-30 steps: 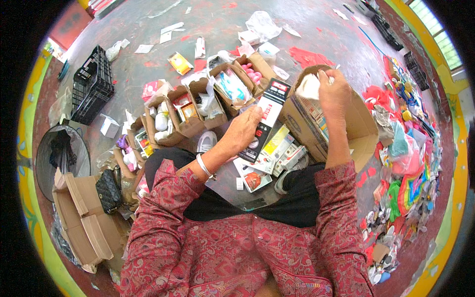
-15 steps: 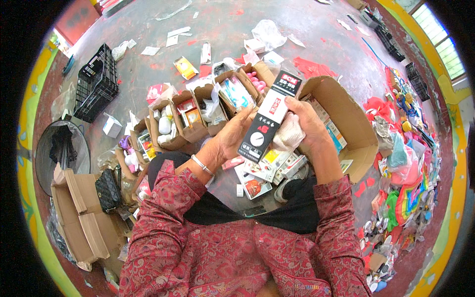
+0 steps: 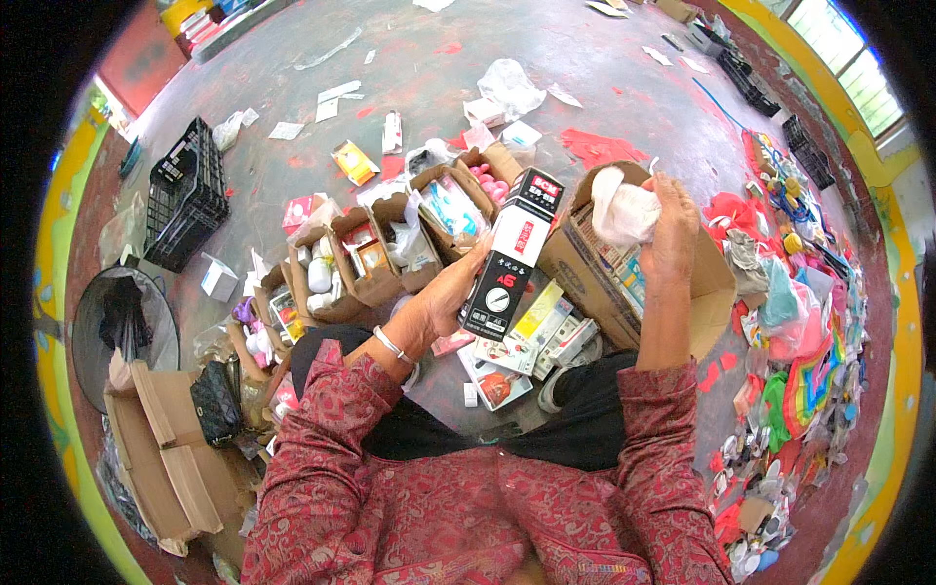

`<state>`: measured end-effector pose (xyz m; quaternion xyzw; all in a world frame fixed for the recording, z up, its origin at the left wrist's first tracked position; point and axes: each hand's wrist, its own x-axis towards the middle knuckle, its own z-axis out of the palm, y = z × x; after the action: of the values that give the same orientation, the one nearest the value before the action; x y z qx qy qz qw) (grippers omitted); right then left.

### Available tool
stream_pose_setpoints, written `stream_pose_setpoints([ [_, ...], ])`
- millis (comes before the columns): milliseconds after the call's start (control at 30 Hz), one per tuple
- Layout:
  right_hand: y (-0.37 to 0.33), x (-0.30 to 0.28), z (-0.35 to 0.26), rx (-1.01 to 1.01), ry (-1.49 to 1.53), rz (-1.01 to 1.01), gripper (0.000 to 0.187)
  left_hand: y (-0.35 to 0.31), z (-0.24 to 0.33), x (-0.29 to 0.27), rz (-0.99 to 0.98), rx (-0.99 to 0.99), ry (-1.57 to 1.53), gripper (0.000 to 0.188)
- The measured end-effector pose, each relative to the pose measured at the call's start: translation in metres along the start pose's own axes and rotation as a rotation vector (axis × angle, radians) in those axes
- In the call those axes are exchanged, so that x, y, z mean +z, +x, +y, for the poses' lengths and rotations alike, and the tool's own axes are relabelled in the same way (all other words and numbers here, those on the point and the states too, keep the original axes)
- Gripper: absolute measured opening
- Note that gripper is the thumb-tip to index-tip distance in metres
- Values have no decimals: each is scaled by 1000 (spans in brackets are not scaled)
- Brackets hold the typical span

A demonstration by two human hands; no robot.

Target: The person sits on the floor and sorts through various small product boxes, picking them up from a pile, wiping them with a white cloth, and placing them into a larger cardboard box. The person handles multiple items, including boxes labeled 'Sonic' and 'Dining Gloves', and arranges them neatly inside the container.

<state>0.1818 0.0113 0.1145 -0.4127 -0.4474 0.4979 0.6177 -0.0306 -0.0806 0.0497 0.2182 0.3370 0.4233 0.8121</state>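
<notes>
A long black-and-white box [image 3: 509,255] with red marks stands slanted in front of me, gripped by my left hand [image 3: 453,291] along its left side. My right hand [image 3: 675,222] pinches a bunched white cloth [image 3: 625,207] above the open cardboard carton [image 3: 577,276]. Inside that carton, upright packages [image 3: 624,270] show partly under the cloth. Between my knees lie several small packages, among them a yellow-and-white box [image 3: 538,310] and a flat pack with a red picture [image 3: 499,385].
A curved row of small cartons [image 3: 363,276] with mixed goods runs at the left. Farther left are a black crate [image 3: 185,200], a mesh bin [image 3: 146,312], a black quilted bag [image 3: 216,392] and cardboard [image 3: 161,419]. Colourful clutter [image 3: 795,331] is heaped at the right.
My right hand has left the black-and-white box and moved right and away from me, carrying the white cloth over the large carton. My left hand keeps the box, which has shifted slightly left.
</notes>
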Motion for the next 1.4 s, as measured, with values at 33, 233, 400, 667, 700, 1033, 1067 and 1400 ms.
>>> stream_pose_setpoints([
  [33, -2, 4, 1, -65, 72, 68, 16, 2, -2, 1, 37, -14, 20, 64],
  [233, -43, 58, 42, -547, -885, -91, 14, 9, -15, 3, 184, 67, 100, 58],
  [400, -78, 67, 46, -497, -623, -656, 12, 10, 7, -12, 208, -20, -89, 61],
  [667, -85, 64, 33, -676, -751, -831, 15, -2, 10, -8, 41, 17, -270, 55],
  [700, -71, 63, 32, -794, -735, -710, 13, -11, 13, 9, 215, 29, -92, 56],
  [1033, 20, -8, 43, -182, -748, 179, 19, -3, -4, -18, 52, -131, -79, 46],
  [1067, 18, -8, 37, -170, -706, 218, 19, -5, -4, -15, 102, -123, -43, 47],
  [1400, -50, 51, 36, -673, -1094, -637, 8, -2, -9, -13, 42, 381, 822, 70],
])
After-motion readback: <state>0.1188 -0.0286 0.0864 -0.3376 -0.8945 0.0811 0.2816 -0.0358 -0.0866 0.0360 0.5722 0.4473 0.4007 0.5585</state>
